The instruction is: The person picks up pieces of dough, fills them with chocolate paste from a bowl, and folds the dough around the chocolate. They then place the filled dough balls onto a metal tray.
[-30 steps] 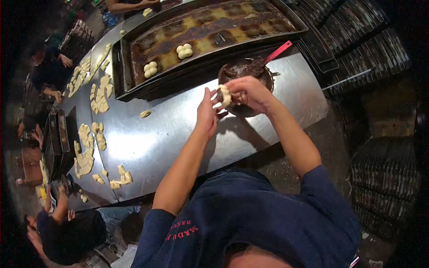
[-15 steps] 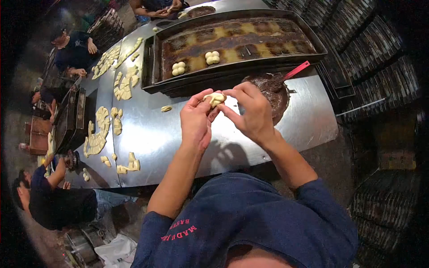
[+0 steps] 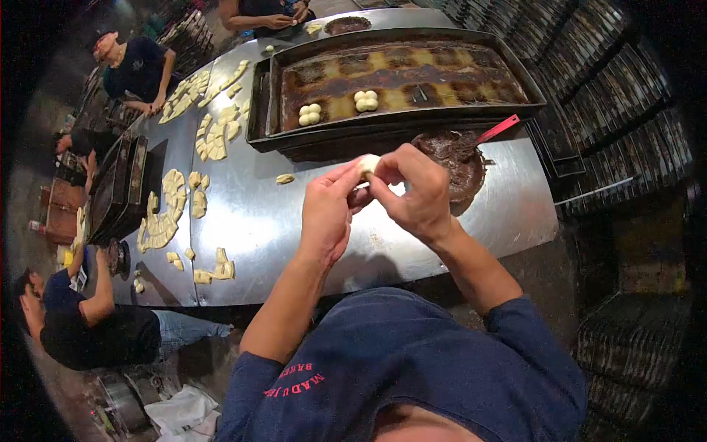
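Note:
Between my two hands, above the metal table [image 3: 254, 221], is a small pale piece of dough [image 3: 370, 163] with a smooth, rounded top. My left hand [image 3: 328, 210] grips it from the left with thumb and fingers. From the right, the thumb and curled fingers of my right hand [image 3: 416, 193] pinch it. My fingers hide its underside. Beyond my right hand lies a bowl of dark brown filling [image 3: 455, 171], with a red-handled spatula [image 3: 498, 129] resting in it. A single dough piece [image 3: 285, 178] lies on the table left of my hands.
A large baking tray [image 3: 398, 114] at the back holds two clusters of dough balls [image 3: 366, 101]. Cut dough pieces [image 3: 168, 210] lie on the left of the table. Co-workers [image 3: 140, 70] stand along the far and left sides. Stacked trays [image 3: 626, 110] rise at the right.
The dough between my hands had an open, folded top with brown filling on it; now the top looks closed and smooth. My right fingers have curled in closer around it.

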`<move>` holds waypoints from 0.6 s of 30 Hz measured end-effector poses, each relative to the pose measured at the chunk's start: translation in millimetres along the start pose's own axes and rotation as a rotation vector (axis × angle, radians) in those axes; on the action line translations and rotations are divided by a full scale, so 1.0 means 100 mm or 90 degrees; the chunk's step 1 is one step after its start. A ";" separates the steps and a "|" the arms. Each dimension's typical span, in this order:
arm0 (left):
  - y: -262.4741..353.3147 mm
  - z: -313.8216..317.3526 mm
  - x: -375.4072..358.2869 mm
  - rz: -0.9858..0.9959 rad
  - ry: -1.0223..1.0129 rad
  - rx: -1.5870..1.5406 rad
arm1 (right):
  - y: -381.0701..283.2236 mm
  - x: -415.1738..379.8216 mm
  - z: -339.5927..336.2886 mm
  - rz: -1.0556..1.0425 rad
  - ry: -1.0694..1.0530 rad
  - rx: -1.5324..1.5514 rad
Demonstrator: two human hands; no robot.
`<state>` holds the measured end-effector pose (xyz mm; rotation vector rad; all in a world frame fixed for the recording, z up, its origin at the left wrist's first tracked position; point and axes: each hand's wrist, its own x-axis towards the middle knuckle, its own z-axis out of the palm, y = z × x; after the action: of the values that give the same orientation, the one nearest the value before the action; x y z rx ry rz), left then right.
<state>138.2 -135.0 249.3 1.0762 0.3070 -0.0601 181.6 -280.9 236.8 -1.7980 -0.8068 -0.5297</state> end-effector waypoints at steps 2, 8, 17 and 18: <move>-0.03 -0.07 0.00 0.041 -0.020 0.069 | 0.01 -0.04 0.11 -0.112 0.029 -0.102; -0.15 -0.44 -0.13 0.112 -0.084 0.156 | -0.22 -0.27 0.14 0.016 -0.002 0.001; -1.24 -3.01 -0.58 0.121 0.611 0.932 | 1.01 -1.81 0.45 0.323 -0.158 -0.180; -1.14 -3.27 -0.64 -0.072 0.733 0.978 | 1.15 -1.95 0.60 0.132 -0.208 -0.279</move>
<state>-16.7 89.7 27.1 2.5575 1.5127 0.2938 133.9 -304.5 8.5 -2.3871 -0.7465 -0.2918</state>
